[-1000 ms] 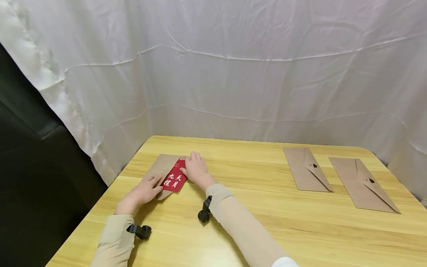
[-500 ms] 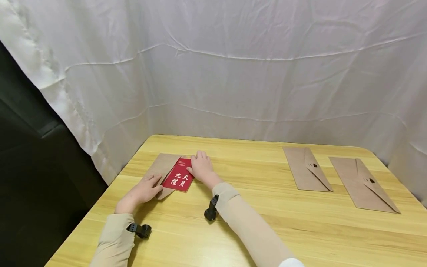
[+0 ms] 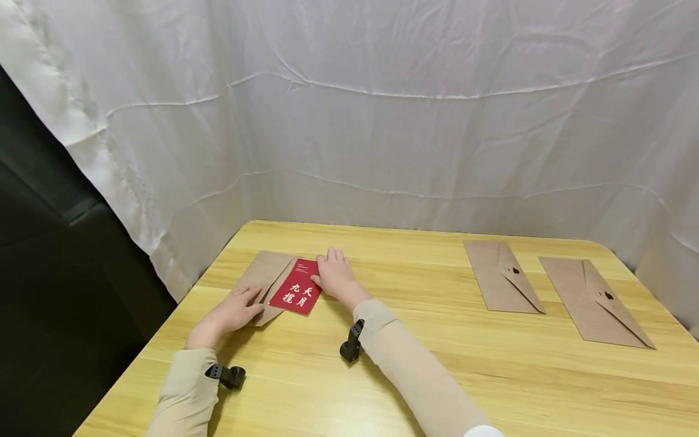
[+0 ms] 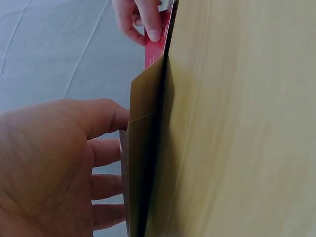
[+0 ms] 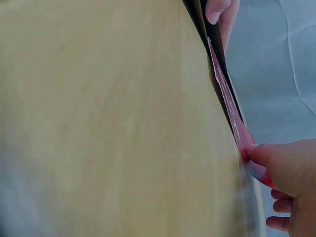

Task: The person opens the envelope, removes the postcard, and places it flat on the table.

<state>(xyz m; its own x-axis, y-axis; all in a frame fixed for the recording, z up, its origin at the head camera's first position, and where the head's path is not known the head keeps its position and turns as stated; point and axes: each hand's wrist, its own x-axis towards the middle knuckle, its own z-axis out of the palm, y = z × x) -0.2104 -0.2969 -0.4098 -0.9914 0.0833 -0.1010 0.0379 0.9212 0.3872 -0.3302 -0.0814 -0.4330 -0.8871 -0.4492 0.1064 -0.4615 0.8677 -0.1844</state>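
A red card [image 3: 297, 287] with white characters overlaps the open flap of a brown paper envelope [image 3: 266, 269], beside its mouth. My right hand [image 3: 337, 278] pinches the card's far right edge, its thumb on the printed face in the right wrist view. The left hand [image 3: 235, 311] rests on the envelope, fairly straight fingers on its body and the thumb at the mouth by the flap. In the left wrist view, the envelope [image 4: 145, 103] stands edge-on beside that thumb, and the card [image 4: 154, 52] shows past its pointed flap.
Two more brown envelopes, one [image 3: 491, 276] further left and one [image 3: 587, 297] nearer the right edge, lie closed on the wooden table [image 3: 404, 358]. Pale curtains [image 3: 382, 139] hang behind it, and dark cloth [image 3: 71, 291] is at the left.
My right hand has drawn the red card to the right, out of the envelope's mouth, so more of its face shows. The left hand has stayed nearly still on the envelope.
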